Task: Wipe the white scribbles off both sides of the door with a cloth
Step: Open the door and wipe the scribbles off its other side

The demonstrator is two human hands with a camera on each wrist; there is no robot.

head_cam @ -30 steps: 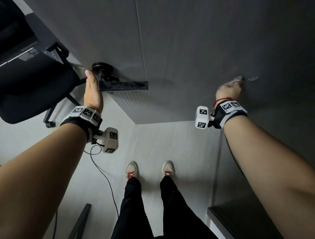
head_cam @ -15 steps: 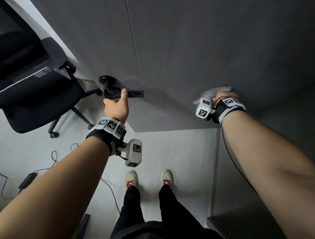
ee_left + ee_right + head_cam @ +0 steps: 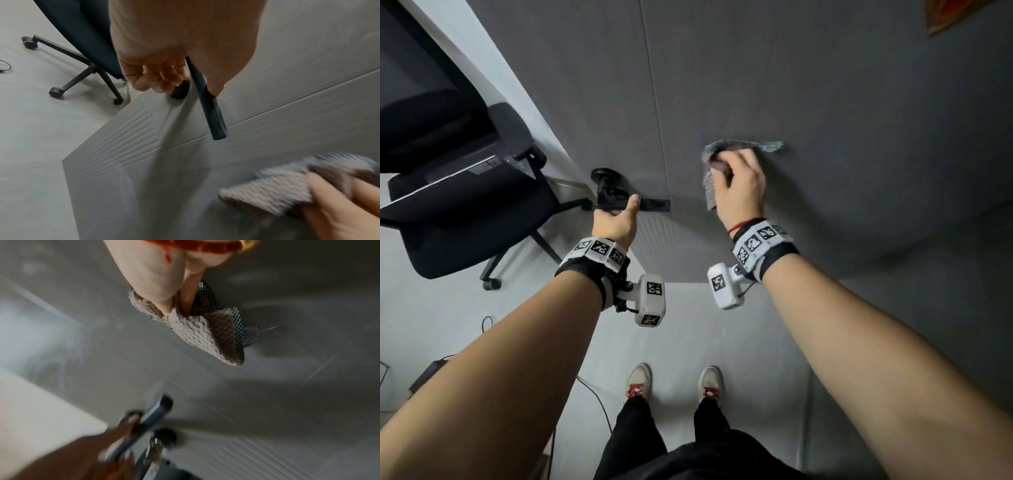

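Door (image 3: pixel 825 85), grey, stands ajar in front of you, its free edge at the left. Your left hand (image 3: pixel 616 221) curls round the black lever handle (image 3: pixel 650 205), steadying the panel. Your right hand (image 3: pixel 739 186) clamps a bunched grey cloth (image 3: pixel 726 147) flat against the face, just right of the handle. Step in hand: wiping this side. No white scribbles show around the cloth, though blur hides detail. Next move, as judged: finish the stroke, inspect, then swing the door by the handle to reach the other face.
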